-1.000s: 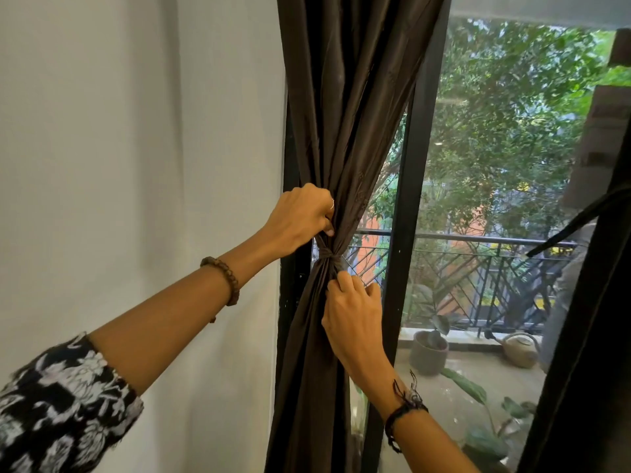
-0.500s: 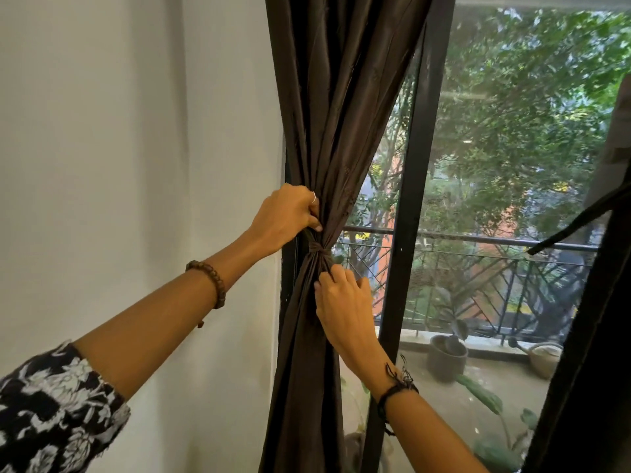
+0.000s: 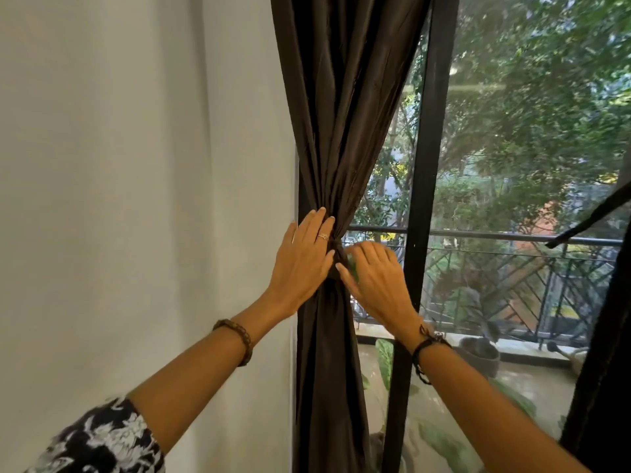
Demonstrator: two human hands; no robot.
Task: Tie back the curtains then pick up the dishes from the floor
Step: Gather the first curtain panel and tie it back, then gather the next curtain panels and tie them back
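A dark brown curtain (image 3: 345,107) hangs gathered beside the white wall, cinched at a knotted tie (image 3: 336,249) at mid height. My left hand (image 3: 302,264) lies with straight fingers against the left side of the gathered fabric at the tie. My right hand (image 3: 375,278) is on the right side of the tie, slightly blurred, its fingers relaxed and spread, gripping nothing that I can see. A second dark curtain (image 3: 604,353) hangs at the right edge. No dishes are in view.
A black window frame post (image 3: 423,186) stands right of the curtain. Through the glass are a balcony railing (image 3: 512,254), a grey pot (image 3: 479,355), leafy plants and trees. The white wall (image 3: 136,199) fills the left.
Both hands have let go of the tie and curtain folds and opened; the left now lies flat on the fabric, the right has moved up beside the knot. The view shifted left.
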